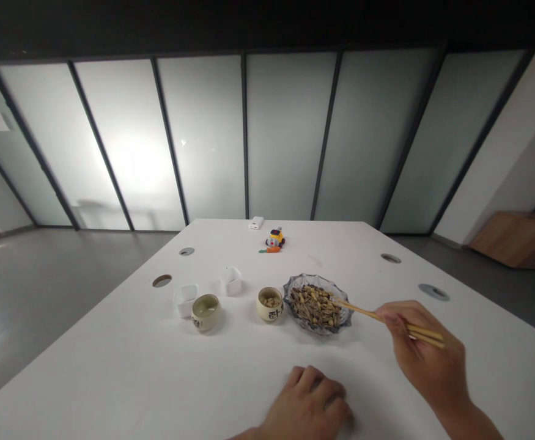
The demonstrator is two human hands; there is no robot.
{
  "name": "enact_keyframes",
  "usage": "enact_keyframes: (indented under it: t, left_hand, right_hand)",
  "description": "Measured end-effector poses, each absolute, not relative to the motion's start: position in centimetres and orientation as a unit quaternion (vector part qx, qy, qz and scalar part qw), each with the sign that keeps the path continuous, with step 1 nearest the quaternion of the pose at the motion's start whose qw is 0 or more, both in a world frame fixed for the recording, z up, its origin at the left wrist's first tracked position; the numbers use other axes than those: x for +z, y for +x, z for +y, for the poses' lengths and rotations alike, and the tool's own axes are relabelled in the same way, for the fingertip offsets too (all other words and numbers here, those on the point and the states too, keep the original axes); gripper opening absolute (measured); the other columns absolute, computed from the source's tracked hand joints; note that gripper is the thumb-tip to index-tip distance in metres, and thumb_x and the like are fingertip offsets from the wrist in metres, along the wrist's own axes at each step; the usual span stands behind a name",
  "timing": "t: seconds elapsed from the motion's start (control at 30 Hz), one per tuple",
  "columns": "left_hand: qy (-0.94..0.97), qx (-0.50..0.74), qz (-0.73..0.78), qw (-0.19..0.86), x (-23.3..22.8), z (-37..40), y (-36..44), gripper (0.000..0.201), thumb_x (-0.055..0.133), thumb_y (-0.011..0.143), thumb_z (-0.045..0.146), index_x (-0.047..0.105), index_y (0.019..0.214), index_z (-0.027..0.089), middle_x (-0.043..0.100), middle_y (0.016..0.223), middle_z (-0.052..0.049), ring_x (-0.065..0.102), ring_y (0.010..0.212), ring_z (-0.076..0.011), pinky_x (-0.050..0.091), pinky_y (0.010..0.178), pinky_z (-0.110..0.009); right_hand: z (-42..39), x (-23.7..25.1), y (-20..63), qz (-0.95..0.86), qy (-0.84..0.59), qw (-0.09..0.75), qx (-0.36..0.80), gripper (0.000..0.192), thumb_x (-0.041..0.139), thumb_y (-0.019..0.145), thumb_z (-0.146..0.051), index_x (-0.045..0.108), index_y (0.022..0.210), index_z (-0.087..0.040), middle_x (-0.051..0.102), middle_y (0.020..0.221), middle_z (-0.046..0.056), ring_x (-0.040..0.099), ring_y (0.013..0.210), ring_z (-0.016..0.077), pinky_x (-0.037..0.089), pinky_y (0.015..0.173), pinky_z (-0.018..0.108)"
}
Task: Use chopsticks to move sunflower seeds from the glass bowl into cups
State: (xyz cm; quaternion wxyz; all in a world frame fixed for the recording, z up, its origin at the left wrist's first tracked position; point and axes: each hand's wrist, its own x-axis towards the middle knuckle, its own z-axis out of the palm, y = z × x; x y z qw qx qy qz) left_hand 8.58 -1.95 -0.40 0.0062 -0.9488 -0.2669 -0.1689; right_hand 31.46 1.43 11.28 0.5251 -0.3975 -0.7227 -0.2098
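1. The right hand [427,354] holds two wooden chopsticks [362,310] close together. Their tips are at the seeds [313,305].
2. The seeds are in a clear glass bowl [332,283] with a wavy rim, ahead of both hands.
3. The left hand [310,400] lies palm down on the white table [157,373], with bent fingers. I cannot tell if anything is under it.
4. Just left of the bowl is a small cup [267,312] with some nut-like bits inside.
5. Farther left are another cup [206,321] and two white tubs [184,297].
6. Farther back are a yellow and gray toy car [275,238] and an orange toy [273,249].
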Motion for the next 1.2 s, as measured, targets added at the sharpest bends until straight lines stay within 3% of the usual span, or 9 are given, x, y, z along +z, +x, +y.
enact_keyframes:
  t: [0.33, 1.2]
  left_hand:
    - [-0.951, -0.144, -0.275, 0.001, -0.09, -2.09, 8.55, 0.042, 0.068, 0.104, 0.06, 0.063, 0.119, 0.021, 0.068, 0.137, 0.0, 0.057, 0.112, -0.0244, 0.044, 0.093, -0.037]
    - [-0.952, -0.144, -0.27, -0.008, 0.3, -2.08, 8.53, 0.04, 0.066, 0.105, 0.059, 0.064, 0.123, 0.023, 0.068, 0.135, -0.001, 0.058, 0.112, -0.0252, 0.044, 0.093, -0.037]
  right_hand:
    - [1.48, 11.3, 31.23, -0.731, -0.414, 0.505, -0.2, 0.03, 0.053, 0.109, -0.035, 0.063, 0.084, -0.023, 0.07, 0.073, 0.0, 0.07, 0.065, 0.0154, 0.053, 0.064, 0.026]
    - [1.66, 11.23, 31.24, -0.737, -0.401, 0.516, -0.175, 0.034, 0.057, 0.108, -0.042, 0.07, 0.082, -0.023, 0.074, 0.074, 0.001, 0.073, 0.064, 0.016, 0.056, 0.062, 0.025]
